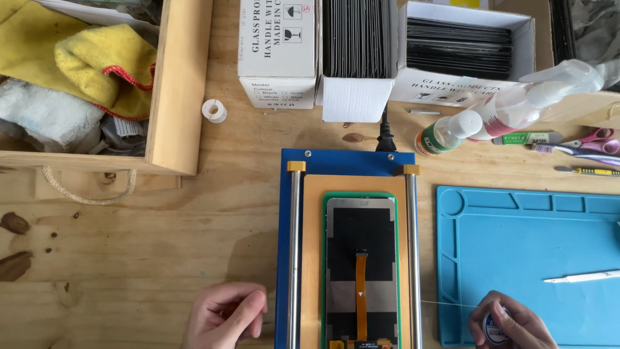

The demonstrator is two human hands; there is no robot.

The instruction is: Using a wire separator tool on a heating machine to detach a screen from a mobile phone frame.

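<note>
While curled, left hand (226, 315) on wooden table (129, 258), right hand (510, 326) pinching spool (496, 329)

Single head-worn view, looks steeply down on the wooden counter (161, 258), close range, blue fixture (349, 161) centred, boxes (278, 52) along the far edge, both hands (226, 317) cut by the near frame edge, no second view.

Yellow cloth (97, 61) in a wooden crate (177, 84) (top left), scissors (594, 139) far right.
</note>
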